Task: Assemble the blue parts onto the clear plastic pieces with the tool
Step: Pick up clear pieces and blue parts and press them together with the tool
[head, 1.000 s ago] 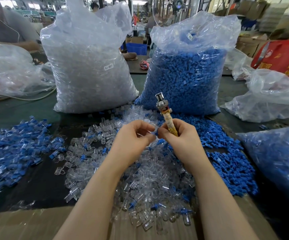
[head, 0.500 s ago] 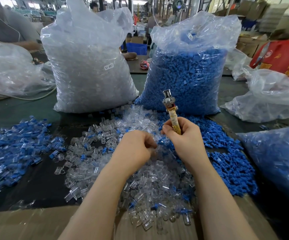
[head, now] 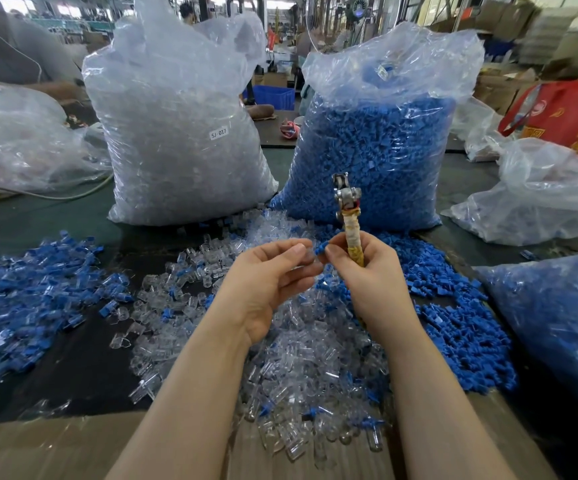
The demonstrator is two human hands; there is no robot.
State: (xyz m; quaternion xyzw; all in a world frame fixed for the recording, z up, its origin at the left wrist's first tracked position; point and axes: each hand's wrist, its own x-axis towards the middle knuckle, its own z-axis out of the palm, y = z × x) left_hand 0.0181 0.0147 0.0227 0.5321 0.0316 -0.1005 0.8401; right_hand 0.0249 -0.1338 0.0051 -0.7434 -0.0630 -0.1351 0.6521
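Step in hand: mating one blue part [head: 319, 250] with one clear piece [head: 304, 260], judged from the pose of both hands.
Left hand [head: 267, 285]: fingers curled, thumb and fingertips pinching the clear piece, which showed only faintly between them.
Right hand [head: 367, 278]: thumb and forefinger pinched the blue part; the other fingers were wrapped round the tool [head: 350, 224].
Key relation: the blue part sat between the two hands, just right of the clear piece and almost touching it; whether it had entered could not be told.
Tool axis: near upright, metal head above the right hand, not yet on the parts.
Tool build: handle bound in worn yellowish tape; head of bare bright metal.
Supply: loose clear pieces [head: 301, 348] heaped under the hands, glossy and tubular; loose blue parts [head: 454, 327] to the right, matte and blocky.
Finished pile [head: 31, 292]: blue-and-clear pieces to the left.
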